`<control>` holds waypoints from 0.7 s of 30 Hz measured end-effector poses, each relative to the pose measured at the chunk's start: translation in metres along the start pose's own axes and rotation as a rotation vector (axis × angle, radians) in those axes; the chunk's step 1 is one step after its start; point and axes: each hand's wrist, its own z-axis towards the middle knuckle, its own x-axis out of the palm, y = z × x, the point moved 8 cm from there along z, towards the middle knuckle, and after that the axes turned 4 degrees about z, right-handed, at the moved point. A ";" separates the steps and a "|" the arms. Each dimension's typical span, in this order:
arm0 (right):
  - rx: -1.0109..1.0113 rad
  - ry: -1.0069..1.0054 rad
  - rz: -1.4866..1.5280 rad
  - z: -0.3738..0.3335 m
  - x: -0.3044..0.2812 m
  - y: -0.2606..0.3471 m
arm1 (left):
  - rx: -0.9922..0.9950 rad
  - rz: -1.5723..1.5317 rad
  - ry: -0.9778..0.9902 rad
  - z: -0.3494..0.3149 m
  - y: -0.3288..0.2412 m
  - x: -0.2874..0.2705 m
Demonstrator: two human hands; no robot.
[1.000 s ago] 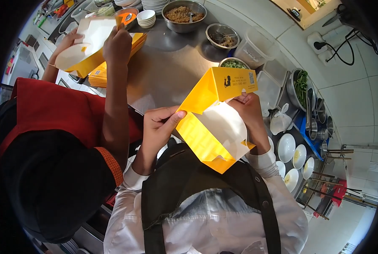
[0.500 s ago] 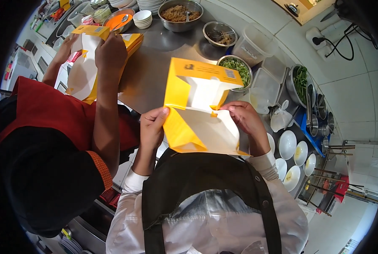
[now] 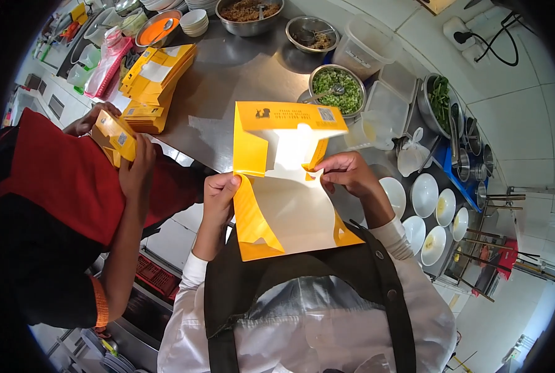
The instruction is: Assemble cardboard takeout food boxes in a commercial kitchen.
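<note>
A partly folded yellow cardboard box [image 3: 296,202] with a white inside spreads out before my chest, its lid part raised and its near flap reaching toward me. My left hand [image 3: 217,202] grips its left edge at the fold, thumb on top. At the opposite side my right hand [image 3: 350,174] pinches a small tab of the same box between thumb and fingers. To my left, a co-worker in a red apron holds a smaller-looking, folded yellow box [image 3: 117,135] with both hands. Stacked flat yellow boxes [image 3: 165,53] lie on the counter beyond that person.
Across the steel counter [image 3: 218,81] stand a bowl of chopped greens [image 3: 343,92], a bowl of brown food [image 3: 251,13] and a clear plastic tub [image 3: 366,46]. Several white bowls [image 3: 424,194] sit close by my right forearm. A red basket [image 3: 156,275] is low at left.
My box has come slightly lower and its near part is spread wider, both hands still on it. The co-worker's box has moved down from the stack and is now folded smaller.
</note>
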 end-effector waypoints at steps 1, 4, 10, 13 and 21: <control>-0.024 -0.038 0.036 -0.001 -0.004 -0.002 | -0.002 0.004 -0.003 0.000 0.001 0.002; -0.082 -0.128 0.110 -0.004 -0.009 -0.006 | -0.006 0.044 -0.057 -0.003 0.001 0.003; -0.187 -0.315 0.145 -0.015 -0.011 0.003 | -0.014 0.004 -0.017 -0.010 0.010 0.003; -0.348 -0.356 0.004 -0.019 -0.009 0.019 | 0.022 0.012 -0.019 -0.011 0.013 0.002; -0.327 -0.272 0.232 -0.018 -0.008 0.020 | 0.012 -0.018 -0.042 -0.008 0.011 0.009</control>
